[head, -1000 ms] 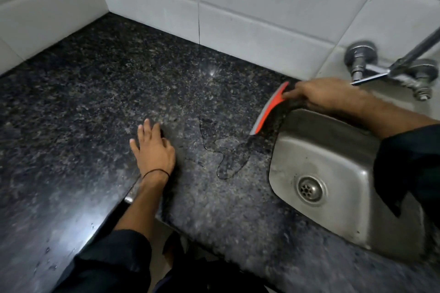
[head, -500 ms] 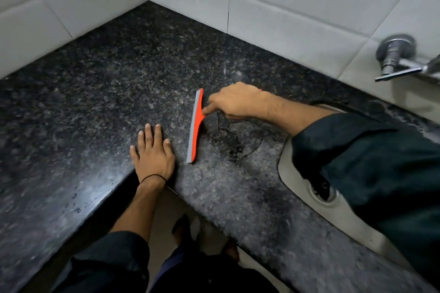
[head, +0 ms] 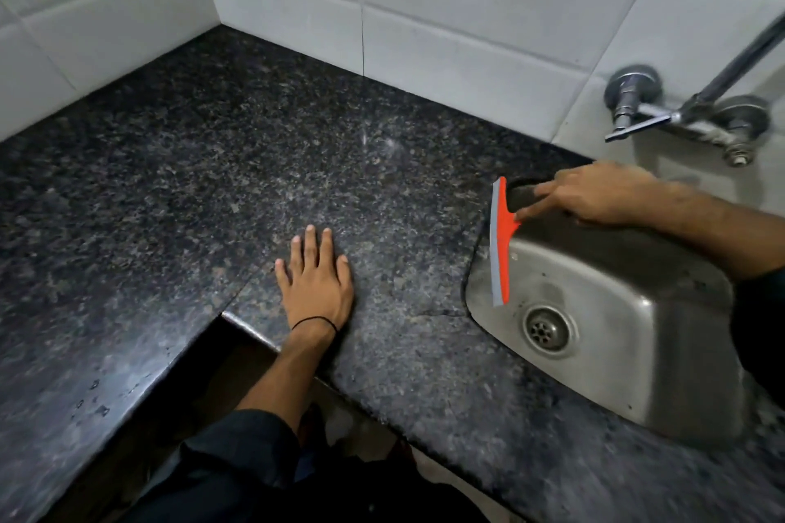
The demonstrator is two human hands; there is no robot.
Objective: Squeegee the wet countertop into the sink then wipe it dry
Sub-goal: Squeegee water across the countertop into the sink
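Note:
My right hand [head: 594, 193] grips the handle of an orange squeegee [head: 500, 242] with a grey rubber blade. The blade hangs over the left edge of the steel sink [head: 628, 335], just past the counter's rim. The handle itself is hidden under my fingers. My left hand [head: 314, 278] rests flat, fingers straight, on the dark speckled granite countertop [head: 212, 166], left of the sink. The counter between my left hand and the sink shows no pooled water.
A wall-mounted chrome tap [head: 688, 110] sticks out above the sink's far side. White tiled walls [head: 424, 4] close off the counter at the back and left. The L-shaped counter's front edge [head: 238, 321] cuts in below my left wrist. A few droplets [head: 97, 403] lie at the front left.
My right hand has pulled the squeegee rightward from beside my left hand across the puddle to the sink's edge. The puddle is gone from the counter. My left hand stays put.

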